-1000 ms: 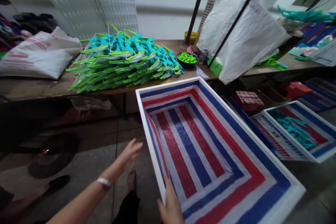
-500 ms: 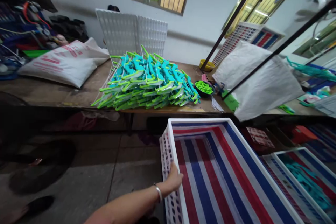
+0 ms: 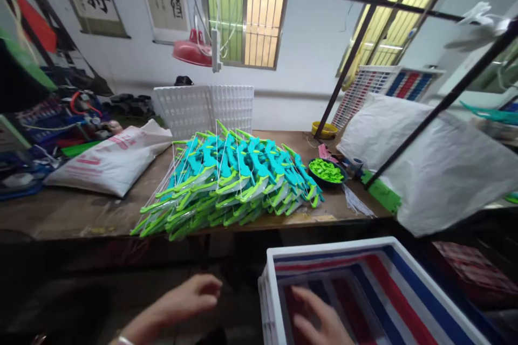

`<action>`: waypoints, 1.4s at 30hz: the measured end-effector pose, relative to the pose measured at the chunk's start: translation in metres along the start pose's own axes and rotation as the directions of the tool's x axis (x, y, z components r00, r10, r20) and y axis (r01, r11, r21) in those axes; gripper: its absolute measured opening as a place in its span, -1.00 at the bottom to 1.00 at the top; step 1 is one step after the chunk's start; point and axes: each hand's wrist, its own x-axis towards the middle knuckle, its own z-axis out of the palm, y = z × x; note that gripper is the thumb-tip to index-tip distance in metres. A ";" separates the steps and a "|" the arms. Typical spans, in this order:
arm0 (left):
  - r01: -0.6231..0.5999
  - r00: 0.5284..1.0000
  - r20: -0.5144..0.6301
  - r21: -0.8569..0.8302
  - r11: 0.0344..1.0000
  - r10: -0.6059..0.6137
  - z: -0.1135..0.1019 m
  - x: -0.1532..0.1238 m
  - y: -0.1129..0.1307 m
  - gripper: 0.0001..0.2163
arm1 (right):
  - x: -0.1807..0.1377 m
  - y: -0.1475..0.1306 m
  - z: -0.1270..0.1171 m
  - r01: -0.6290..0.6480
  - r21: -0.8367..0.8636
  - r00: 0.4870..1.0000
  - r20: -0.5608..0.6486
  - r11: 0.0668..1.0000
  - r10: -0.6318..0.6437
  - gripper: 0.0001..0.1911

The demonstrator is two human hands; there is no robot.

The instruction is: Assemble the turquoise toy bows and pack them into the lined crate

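My left hand [image 3: 200, 292] is in the air left of the white plastic crate [image 3: 270, 280], its fingers loosely curved, thumb apart, and nothing in it. Over the crate's near left part hovers my right hand [image 3: 319, 317], fingers apart and holding nothing. Red, white and blue striped cloth [image 3: 388, 291] lines the crate. Beyond both hands, a stack of teal and lime-green toy bows [image 3: 238, 172] with white strings lies at the table's front edge. Some of them look wrapped in clear plastic.
On the wooden table [image 3: 117, 215] are a white sack [image 3: 113, 159], a dark bowl of small green parts [image 3: 327, 172], white strings [image 3: 356, 199] and a large white bag [image 3: 424, 156]. A slanting dark metal bar [image 3: 437, 110] crosses the right side. A red lamp [image 3: 192, 51] hangs above.
My left hand has let go of the crate's left rim and moved left, away from it. My right hand has come into view over the crate. The view has tilted up.
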 end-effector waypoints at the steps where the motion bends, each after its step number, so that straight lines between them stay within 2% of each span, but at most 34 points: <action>1: -0.062 0.998 -0.033 -0.057 0.996 0.061 -0.026 -0.003 0.018 -0.46 | 0.034 -0.015 -0.003 0.079 0.009 0.997 0.024 0.997 -0.079 -0.56; 4: -0.248 0.961 -0.168 -0.158 0.956 0.221 -0.103 -0.004 0.062 -0.47 | 0.148 -0.070 0.001 0.326 -0.052 0.944 -0.026 0.944 -0.328 -0.56; 6: -0.342 0.913 -0.274 -0.117 0.932 0.301 -0.151 0.004 0.081 -0.52 | 0.224 -0.105 0.008 0.359 -0.226 0.922 -0.063 0.906 -0.381 -0.59; 8: -0.402 0.856 -0.357 -0.007 0.915 0.374 -0.196 0.021 0.091 -0.57 | 0.292 -0.130 0.016 0.240 -0.488 0.944 -0.083 0.840 -0.318 -0.61; 10: -0.418 0.793 -0.405 0.180 0.890 0.455 -0.239 0.048 0.096 -0.63 | 0.345 -0.146 0.023 0.093 -0.659 0.967 -0.118 0.746 -0.225 -0.61; 12: -0.366 0.719 -0.418 0.450 0.814 0.555 -0.279 0.083 0.099 -0.68 | 0.381 -0.154 0.028 0.000 -0.711 0.976 -0.153 0.703 -0.155 -0.61; 14: -0.261 0.672 -0.349 0.713 0.651 0.653 -0.315 0.123 0.100 -0.67 | 0.406 -0.156 0.031 -0.063 -0.714 0.978 -0.183 0.697 -0.098 -0.62; 15: -0.224 0.666 -0.295 0.797 0.561 0.685 -0.331 0.143 0.101 -0.62 | 0.415 -0.157 0.031 -0.097 -0.710 0.978 -0.200 0.697 -0.068 -0.62; 17: -0.205 0.693 -0.157 0.893 0.401 0.704 -0.355 0.178 0.104 -0.48 | 0.429 -0.155 0.029 -0.167 -0.682 0.973 -0.229 0.712 0.008 -0.64; 20: -0.239 0.737 0.078 0.959 0.151 0.671 -0.376 0.217 0.110 -0.34 | 0.443 -0.148 0.019 -0.254 -0.588 0.961 -0.240 0.768 0.135 -0.74; 22: -0.261 0.739 0.213 0.965 -0.021 0.638 -0.383 0.233 0.116 -0.40 | 0.446 -0.144 0.009 -0.269 -0.496 0.959 -0.214 0.825 0.184 -0.80; 24: -0.285 0.727 0.283 0.953 -0.101 0.625 -0.386 0.242 0.121 -0.58 | 0.444 -0.143 -0.003 -0.242 -0.379 0.966 -0.177 0.893 0.187 -0.79; 26: -0.312 0.721 0.323 0.941 -0.130 0.613 -0.389 0.246 0.127 -0.73 | 0.437 -0.147 -0.013 -0.190 -0.247 0.976 -0.147 0.950 0.157 -0.73; 29: -0.350 0.708 0.384 0.920 -0.178 0.593 -0.393 0.246 0.136 -0.83 | 0.421 -0.159 -0.022 -0.096 -0.052 0.987 -0.134 0.994 0.088 -0.62; 32: -0.371 0.668 0.449 0.892 -0.257 0.594 -0.398 0.242 0.144 -0.87 | 0.411 -0.176 -0.022 -0.049 0.206 0.998 -0.039 0.977 0.058 -0.54; 34: -0.369 0.653 0.467 0.884 -0.288 0.596 -0.404 0.234 0.149 -0.87 | 0.410 -0.184 -0.017 -0.094 0.326 0.992 0.108 0.941 0.061 -0.57; 36: -0.360 0.661 0.446 0.894 -0.267 0.603 -0.413 0.223 0.152 -0.86 | 0.414 -0.188 -0.009 -0.164 0.370 0.976 0.195 0.915 0.096 -0.63; 39: -0.347 0.687 0.389 0.918 -0.193 0.613 -0.433 0.196 0.156 -0.86 | 0.428 -0.183 0.006 -0.241 0.403 0.969 0.160 0.883 0.191 -0.74; 42: -0.277 0.716 0.319 0.946 -0.166 0.621 -0.451 0.163 0.158 -0.86 | 0.443 -0.173 0.021 -0.281 0.388 0.960 0.108 0.878 0.260 -0.80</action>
